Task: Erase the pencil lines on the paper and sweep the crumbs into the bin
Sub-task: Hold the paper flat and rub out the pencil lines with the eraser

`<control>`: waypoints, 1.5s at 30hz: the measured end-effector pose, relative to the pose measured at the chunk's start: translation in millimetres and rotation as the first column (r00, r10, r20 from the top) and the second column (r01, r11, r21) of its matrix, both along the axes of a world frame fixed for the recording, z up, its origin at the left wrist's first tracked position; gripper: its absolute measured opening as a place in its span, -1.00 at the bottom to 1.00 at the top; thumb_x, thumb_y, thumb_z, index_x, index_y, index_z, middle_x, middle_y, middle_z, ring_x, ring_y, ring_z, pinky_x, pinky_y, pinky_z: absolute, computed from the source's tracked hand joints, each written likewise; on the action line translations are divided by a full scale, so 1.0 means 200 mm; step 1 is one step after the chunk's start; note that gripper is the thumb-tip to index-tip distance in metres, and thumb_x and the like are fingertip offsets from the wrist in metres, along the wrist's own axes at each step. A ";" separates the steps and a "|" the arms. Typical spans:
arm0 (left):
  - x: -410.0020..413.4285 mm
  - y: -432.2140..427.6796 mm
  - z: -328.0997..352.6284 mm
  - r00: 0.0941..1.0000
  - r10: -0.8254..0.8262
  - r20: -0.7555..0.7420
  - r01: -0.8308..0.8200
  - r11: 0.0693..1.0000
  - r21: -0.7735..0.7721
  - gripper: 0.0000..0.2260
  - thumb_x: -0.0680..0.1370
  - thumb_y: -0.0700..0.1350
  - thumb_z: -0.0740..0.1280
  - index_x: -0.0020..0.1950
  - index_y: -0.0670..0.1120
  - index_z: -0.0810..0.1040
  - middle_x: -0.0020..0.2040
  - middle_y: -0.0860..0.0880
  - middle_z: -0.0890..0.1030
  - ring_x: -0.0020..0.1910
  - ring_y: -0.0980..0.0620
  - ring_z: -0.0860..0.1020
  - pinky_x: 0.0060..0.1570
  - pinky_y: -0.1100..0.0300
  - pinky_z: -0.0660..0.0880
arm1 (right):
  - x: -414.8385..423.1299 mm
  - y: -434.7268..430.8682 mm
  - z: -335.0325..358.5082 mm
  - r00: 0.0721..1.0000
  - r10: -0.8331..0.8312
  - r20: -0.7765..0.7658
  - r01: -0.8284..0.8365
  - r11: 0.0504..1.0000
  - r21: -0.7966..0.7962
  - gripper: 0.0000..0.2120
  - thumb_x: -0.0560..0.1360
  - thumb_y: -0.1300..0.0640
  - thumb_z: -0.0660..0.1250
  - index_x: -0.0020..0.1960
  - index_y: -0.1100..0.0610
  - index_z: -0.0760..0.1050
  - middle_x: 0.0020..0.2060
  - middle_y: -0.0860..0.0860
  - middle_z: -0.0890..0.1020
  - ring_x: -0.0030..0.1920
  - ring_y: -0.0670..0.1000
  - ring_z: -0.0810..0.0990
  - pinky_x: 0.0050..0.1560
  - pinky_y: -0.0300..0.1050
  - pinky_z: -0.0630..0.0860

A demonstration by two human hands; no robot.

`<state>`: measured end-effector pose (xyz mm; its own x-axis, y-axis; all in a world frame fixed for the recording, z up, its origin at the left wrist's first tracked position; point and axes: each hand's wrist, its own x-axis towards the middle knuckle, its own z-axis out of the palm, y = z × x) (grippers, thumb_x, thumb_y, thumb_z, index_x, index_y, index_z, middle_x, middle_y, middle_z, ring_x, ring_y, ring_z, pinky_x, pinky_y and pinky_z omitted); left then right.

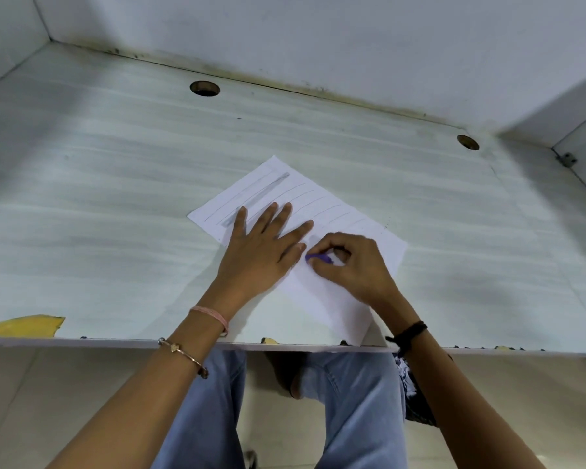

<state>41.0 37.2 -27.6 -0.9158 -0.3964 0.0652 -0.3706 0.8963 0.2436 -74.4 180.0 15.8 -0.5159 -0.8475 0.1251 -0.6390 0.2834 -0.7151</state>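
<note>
Soft, even, cool light. A faint shadow lies just beside the right hand (pixel 349 265). Slight blur throughout; the surface (pixel 115 198) stretches far from the hand.

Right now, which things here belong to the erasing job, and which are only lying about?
Job: paper under the flat left hand; pencil lines; purple eraser pinched in the right hand.
Lying about: yellow patch at the desk edge; two round holes. No bin shows.

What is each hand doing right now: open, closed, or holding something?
Left hand: open, flat on the paper.
Right hand: closed, pinching the purple eraser.
</note>
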 end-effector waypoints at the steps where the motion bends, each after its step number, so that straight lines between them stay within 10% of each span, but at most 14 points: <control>1: 0.00 0.00 0.00 1.000 -0.001 0.001 0.001 1.000 -0.008 -0.56 0.66 0.16 -0.16 0.55 0.27 -0.10 0.60 0.06 -0.12 0.57 0.05 -0.17 0.47 -0.19 -0.26 | 0.00 0.00 0.00 1.000 0.015 -0.001 -0.015 1.000 0.018 -0.93 0.38 0.30 0.47 -0.15 0.17 0.65 -0.26 -0.08 0.65 -0.26 -0.24 0.53 -0.20 -0.48 0.35; 22: 0.00 0.00 0.00 1.000 -0.012 0.009 0.012 1.000 0.000 -0.37 0.47 0.23 -0.42 0.55 0.28 -0.08 0.60 0.06 -0.09 0.57 0.05 -0.14 0.47 -0.20 -0.23 | -0.13 0.00 -0.01 0.976 -0.213 0.050 0.216 0.974 -0.061 -0.94 0.41 0.29 0.43 -0.14 0.17 0.64 -0.24 -0.04 0.65 -0.31 -0.27 0.49 -0.24 -0.49 0.34; 29: 0.03 0.02 0.03 1.000 0.005 0.028 -0.007 0.998 0.068 -0.58 0.67 0.12 -0.12 0.55 0.29 -0.02 0.60 0.09 -0.09 0.57 0.08 -0.16 0.48 -0.19 -0.25 | -0.10 0.08 -0.07 0.943 -0.268 0.196 0.297 0.945 -0.138 -0.95 0.47 0.21 0.41 -0.10 0.08 0.63 -0.17 -0.03 0.66 -0.27 -0.12 0.45 -0.24 -0.40 0.36; 37: -0.04 0.07 0.05 0.979 0.060 -0.194 -0.066 0.998 -0.022 -0.61 0.65 0.09 -0.02 0.40 0.16 0.44 0.36 -0.06 0.44 0.39 -0.07 0.32 0.32 -0.30 0.21 | -0.08 0.12 -0.06 0.969 -0.199 0.149 0.220 0.964 -0.146 -0.89 0.43 0.29 0.43 -0.14 0.10 0.59 -0.19 -0.04 0.64 -0.26 -0.14 0.43 -0.19 -0.41 0.36; 45: -0.15 0.08 -0.01 1.000 -0.029 -0.006 0.029 1.000 -0.002 -0.55 0.63 0.15 -0.29 0.54 0.32 -0.04 0.60 0.06 -0.10 0.57 0.07 -0.16 0.44 -0.29 -0.24 | -0.05 0.09 -0.05 0.989 -0.142 0.031 0.144 0.985 -0.091 -0.94 0.42 0.26 0.44 -0.15 0.13 0.63 -0.26 -0.09 0.62 -0.27 -0.20 0.45 -0.20 -0.44 0.34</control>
